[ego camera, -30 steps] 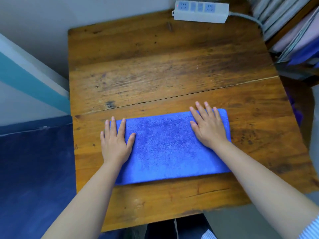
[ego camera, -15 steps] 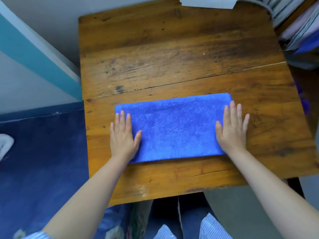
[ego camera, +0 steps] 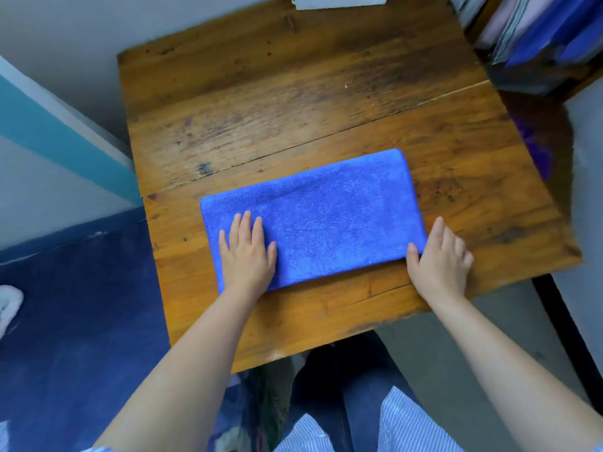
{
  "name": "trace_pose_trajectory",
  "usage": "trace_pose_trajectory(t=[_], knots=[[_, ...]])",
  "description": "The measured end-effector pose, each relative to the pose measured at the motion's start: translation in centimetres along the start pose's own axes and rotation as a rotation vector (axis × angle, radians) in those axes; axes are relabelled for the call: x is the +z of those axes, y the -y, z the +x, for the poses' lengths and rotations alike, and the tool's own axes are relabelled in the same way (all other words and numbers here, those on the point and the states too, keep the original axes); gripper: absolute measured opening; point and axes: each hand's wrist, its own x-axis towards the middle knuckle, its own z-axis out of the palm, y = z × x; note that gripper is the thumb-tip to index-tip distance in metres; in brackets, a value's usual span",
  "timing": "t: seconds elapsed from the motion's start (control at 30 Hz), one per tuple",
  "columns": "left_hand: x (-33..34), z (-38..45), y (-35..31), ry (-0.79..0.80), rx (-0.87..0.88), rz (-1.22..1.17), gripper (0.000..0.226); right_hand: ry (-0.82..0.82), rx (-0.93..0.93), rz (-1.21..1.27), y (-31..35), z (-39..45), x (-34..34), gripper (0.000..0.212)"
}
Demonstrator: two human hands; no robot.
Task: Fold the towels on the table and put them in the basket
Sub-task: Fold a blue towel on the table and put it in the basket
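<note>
While the left hand lay flat with its fingers straight, pressing the near-left end of the blue towel, the right hand sat at the towel's near-right corner, at about four o'clock from its middle. Its thumb touched the towel's edge and its fingers rested loosely spread on the wooden surface just beside the cloth; whether any fingertip had slipped under the corner could not be told. Neither hand held anything.

The towel lay as a long folded strip across the near half of the surface, its length running from eight o'clock to two o'clock, with bare wood beyond it. A white power strip showed at the far edge, at twelve o'clock. Stacked cloth sat off the surface at two o'clock; no basket could be made out for certain.

Judging by this, the folding step was in hand, partway done. The next move would probably call for the right hand to pinch its end and carry it over to the left, while the left hand pinned the cloth.
</note>
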Motion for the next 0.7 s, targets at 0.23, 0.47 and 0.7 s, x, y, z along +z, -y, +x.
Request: trace_pose_trajectory(t=[0.23,0.47,0.7], knots=[[-3.0,5.7,-8.5,0.016,0.281,0.039,0.043,0.137,0.194,0.065,1.8,-0.2,-0.6,0.058],[-4.2,10.8,-16.5,0.174,0.356,0.079,0.045,0.252,0.279,0.343,2.0,1.5,-2.0,0.024],[-5.0,14.5,-20.4,0.312,0.306,0.048,0.07,0.389,0.323,0.447,1.1,4.1,-3.6,0.019]])
